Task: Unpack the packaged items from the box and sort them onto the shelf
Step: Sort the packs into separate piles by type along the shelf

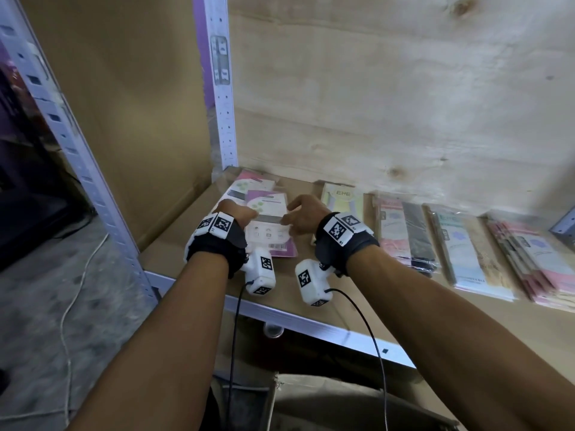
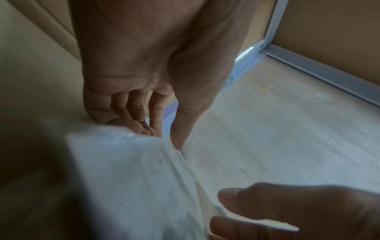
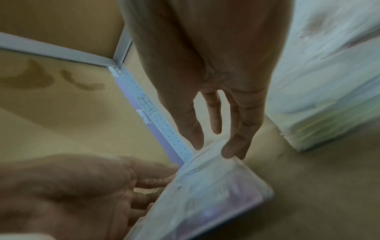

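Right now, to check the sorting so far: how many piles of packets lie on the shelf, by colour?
Purple-and-white plastic-wrapped packets, top one held by the left hand and right hand: 1 pile
Pale yellow packets: 1 pile
Pink-and-black packets: 1 pile
Light blue packets: 1 pile
Pink packets, far right: 1 pile
Total: 5 piles

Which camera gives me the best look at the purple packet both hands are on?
The head view: the purple packet lies flat on the shelf, its face and barcode visible between the left hand and right hand. Both wrist views show only a blurred plastic edge of it near the fingertips.
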